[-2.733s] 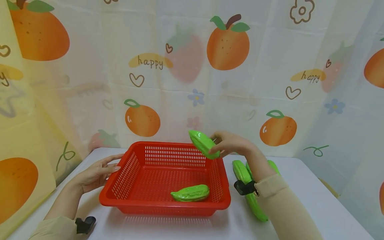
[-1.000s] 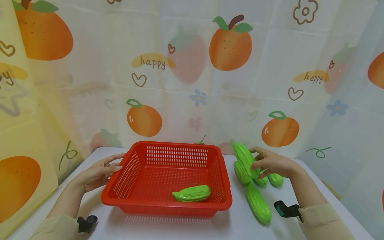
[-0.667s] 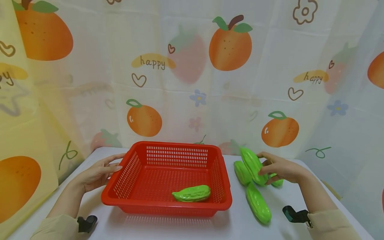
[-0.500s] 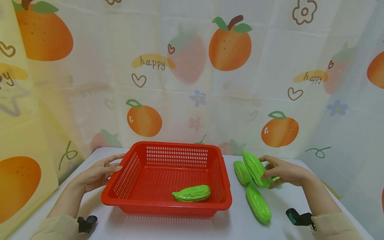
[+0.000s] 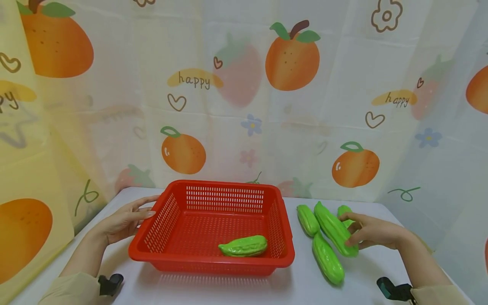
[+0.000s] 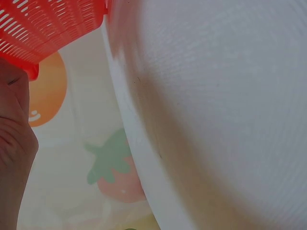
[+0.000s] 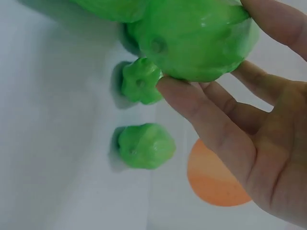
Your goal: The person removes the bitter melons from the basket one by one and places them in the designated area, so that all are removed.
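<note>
My right hand (image 5: 371, 231) holds a glossy green bitter melon (image 5: 333, 231) between thumb and fingers, low over the white table, right of the red basket (image 5: 211, 259). In the right wrist view the thumb and fingertips press on the held bitter melon (image 7: 196, 38), its blunt end toward the camera. One more bitter melon (image 5: 244, 246) lies inside the basket near its front right. My left hand (image 5: 120, 221) grips the basket's left rim, thumb at the edge and the other fingers partly hidden behind it. Only the left hand's side (image 6: 17, 143) shows in the left wrist view.
Beside the held one lie a short bitter melon (image 5: 308, 220), another toward the front (image 5: 328, 259), and one at the back (image 5: 344, 211) partly covered by the right hand. A fruit-print curtain (image 5: 228, 140) hangs behind the white table (image 5: 213, 292).
My right hand has carried the bitter melon from above the basket's right rim, rightward and down among the others, turning it slightly. The left hand and basket have stayed in place.
</note>
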### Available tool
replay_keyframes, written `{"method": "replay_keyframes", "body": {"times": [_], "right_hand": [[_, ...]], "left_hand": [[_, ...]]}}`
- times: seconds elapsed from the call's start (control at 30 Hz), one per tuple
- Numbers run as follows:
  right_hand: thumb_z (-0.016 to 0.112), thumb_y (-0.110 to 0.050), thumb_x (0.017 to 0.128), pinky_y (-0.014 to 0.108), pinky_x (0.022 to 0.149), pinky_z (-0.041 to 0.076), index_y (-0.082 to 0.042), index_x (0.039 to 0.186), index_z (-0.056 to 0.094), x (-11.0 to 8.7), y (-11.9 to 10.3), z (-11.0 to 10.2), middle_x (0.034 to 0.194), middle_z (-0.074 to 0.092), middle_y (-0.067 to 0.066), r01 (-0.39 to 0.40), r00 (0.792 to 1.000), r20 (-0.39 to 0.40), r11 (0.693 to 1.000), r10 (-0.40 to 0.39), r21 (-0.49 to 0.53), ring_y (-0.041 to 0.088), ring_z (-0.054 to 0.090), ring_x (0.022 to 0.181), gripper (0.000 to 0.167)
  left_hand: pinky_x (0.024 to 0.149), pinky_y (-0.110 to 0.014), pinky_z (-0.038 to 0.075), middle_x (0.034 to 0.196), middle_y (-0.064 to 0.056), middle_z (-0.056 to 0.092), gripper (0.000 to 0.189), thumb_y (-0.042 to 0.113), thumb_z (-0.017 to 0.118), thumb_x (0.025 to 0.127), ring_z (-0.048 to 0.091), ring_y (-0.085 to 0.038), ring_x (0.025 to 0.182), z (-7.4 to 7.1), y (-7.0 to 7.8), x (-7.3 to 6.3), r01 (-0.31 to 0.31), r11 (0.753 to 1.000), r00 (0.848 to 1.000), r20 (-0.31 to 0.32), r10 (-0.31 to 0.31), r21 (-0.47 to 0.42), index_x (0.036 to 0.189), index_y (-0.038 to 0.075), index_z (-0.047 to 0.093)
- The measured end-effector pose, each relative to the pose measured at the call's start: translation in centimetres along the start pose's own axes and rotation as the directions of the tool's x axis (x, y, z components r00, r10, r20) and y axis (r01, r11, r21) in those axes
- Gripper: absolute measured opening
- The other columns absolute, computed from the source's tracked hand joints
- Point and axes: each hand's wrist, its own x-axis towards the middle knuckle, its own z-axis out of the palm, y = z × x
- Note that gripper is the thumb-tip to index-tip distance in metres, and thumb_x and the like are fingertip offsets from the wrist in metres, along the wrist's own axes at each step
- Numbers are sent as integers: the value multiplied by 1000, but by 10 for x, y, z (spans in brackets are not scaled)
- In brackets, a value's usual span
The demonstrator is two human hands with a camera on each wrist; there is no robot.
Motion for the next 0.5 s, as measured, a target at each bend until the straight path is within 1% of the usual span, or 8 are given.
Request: {"method": "replay_keyframes", "body": {"times": [0.2,0.33,0.5], "right_hand": [[70,-15,88,37,85,57,8,145,25,-4,9,0,115,51,19,-43,999,29,998,42,40,21,62,94,76],[69,-13,88,38,84,58,9,145,23,-6,16,2,108,53,16,-53,997,57,996,49,69,21,63,91,77],[69,-12,88,39,82,59,6,148,20,-7,24,3,101,54,13,-52,995,86,993,43,104,19,64,88,79]], "left_hand": [[86,-41,61,119,4,71,38,14,41,105,74,-14,97,-1,-1,0,-1,1000,1000,-3,1,5,138,33,41],[86,-41,61,119,4,71,38,14,41,105,74,-15,97,0,0,0,-3,1000,1000,3,3,1,138,33,41],[86,-41,60,118,4,72,38,13,41,105,74,-14,96,0,1,0,-2,1000,1000,5,2,-6,137,33,41]]}}
